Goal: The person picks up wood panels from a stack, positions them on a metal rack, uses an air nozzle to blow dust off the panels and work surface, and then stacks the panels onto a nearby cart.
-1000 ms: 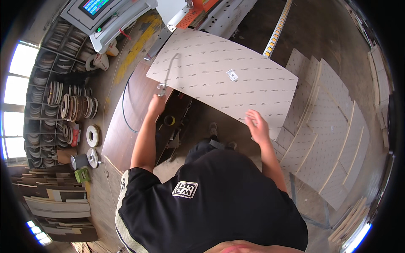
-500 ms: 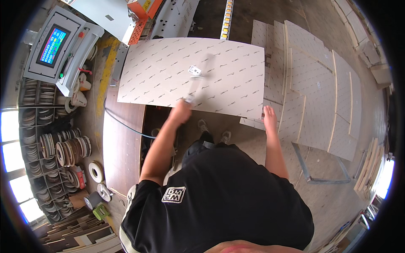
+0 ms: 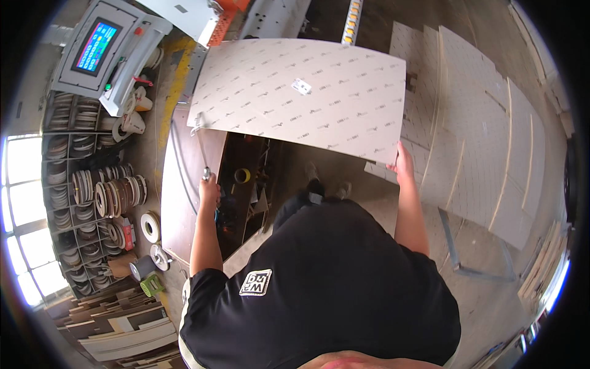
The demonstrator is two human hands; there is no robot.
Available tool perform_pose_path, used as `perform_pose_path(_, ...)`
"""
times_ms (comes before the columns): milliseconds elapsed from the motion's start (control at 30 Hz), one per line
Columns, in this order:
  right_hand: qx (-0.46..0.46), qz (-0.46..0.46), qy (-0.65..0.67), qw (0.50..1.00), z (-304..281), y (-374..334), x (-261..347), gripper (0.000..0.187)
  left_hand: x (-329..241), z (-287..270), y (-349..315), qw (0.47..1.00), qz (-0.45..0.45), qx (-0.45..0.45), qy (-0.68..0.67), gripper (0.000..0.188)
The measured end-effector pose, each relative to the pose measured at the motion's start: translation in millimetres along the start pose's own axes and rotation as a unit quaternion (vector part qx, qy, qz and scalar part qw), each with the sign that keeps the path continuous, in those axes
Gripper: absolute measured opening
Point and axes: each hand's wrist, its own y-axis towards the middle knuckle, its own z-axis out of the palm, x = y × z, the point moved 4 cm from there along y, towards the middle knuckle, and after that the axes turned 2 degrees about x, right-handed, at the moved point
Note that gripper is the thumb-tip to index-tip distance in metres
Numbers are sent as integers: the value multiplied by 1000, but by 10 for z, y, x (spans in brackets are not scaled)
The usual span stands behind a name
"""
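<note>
My left hand [image 3: 209, 189] is closed round the handle of an air blow gun [image 3: 205, 161] with a long thin nozzle. The nozzle's tip reaches the near left corner of a large pale board [image 3: 295, 111]. A printed pattern covers the board's face, and a small white label [image 3: 301, 86] is stuck near its middle. At the board's near right corner, my right hand [image 3: 402, 163] grips the edge, fingers partly hidden. From the blow gun a dark hose [image 3: 179, 166] loops over a brown tabletop [image 3: 178, 203].
Beyond the board stands a machine with an orange part [image 3: 224, 15] and a roller strip [image 3: 351, 24]. A control panel [image 3: 98, 49] is at far left, above shelves of edging rolls [image 3: 120, 194]. Stacked boards [image 3: 473, 123] lie right, near a metal frame [image 3: 455, 246].
My left hand has moved left and nearer with the blow gun, from the board's middle to its near left corner. My right hand now holds the board's near right corner.
</note>
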Motion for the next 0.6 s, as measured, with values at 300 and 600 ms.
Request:
perform_pose_path(300,4,10,-31,999,25,-21,100,47,31,1137,-2011,759,266,349,481,41)
perform_pose_path(600,31,29,-74,996,100,0,85,50,1639,-1196,-77,961,103,-134,220,53)
